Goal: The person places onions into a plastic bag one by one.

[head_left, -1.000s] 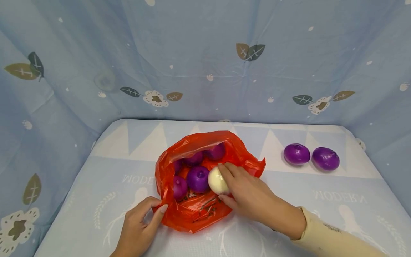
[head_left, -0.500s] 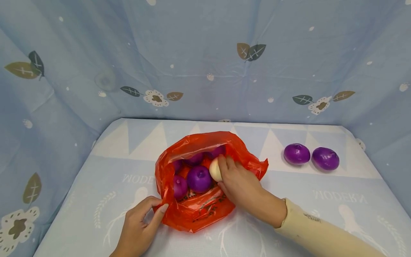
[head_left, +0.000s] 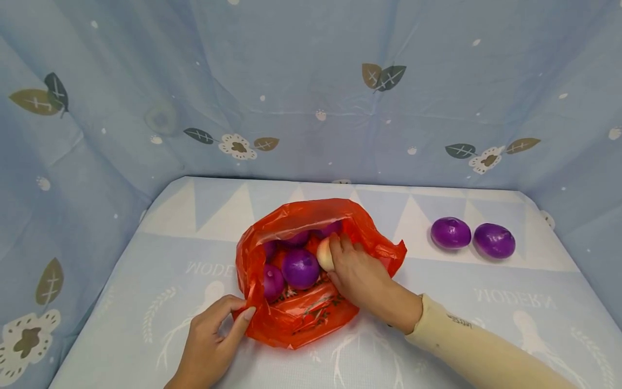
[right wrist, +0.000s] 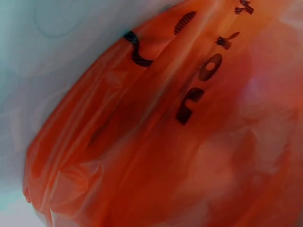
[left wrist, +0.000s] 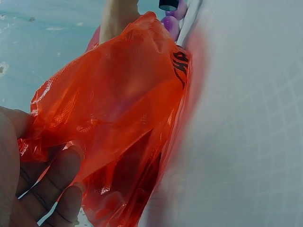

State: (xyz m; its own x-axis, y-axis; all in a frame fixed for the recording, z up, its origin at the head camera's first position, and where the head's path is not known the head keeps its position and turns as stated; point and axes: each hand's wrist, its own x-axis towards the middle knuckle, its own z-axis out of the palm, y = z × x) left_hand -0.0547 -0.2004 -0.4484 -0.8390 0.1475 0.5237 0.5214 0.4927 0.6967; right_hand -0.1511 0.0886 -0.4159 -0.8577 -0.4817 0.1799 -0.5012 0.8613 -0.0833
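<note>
A red plastic bag [head_left: 311, 324] lies on the table with its mouth spread, several purple onions [head_left: 301, 269] inside it. My left hand [head_left: 209, 340] pinches the near left edge of the bag between thumb and forefinger; the left wrist view shows the film [left wrist: 113, 104] stretched away from those fingers. Reaching in over the right side, my right hand [head_left: 359, 273] grips a white onion [head_left: 324, 255] just to the right of the purple ones. Its fingers cover most of that onion. Red film with black print [right wrist: 156, 142] fills the right wrist view, and the hand is hidden there.
Two glossy purple onions, one on the left [head_left: 451, 233] and one on the right [head_left: 494, 241], sit side by side at the back right of the table [head_left: 437, 302]. A blue patterned curtain [head_left: 301, 65] hangs behind the table and along its sides.
My right hand has moved the white onion slightly up and deeper into the bag, its sleeve following leftward. The left hand keeps its grip on the bag's edge.
</note>
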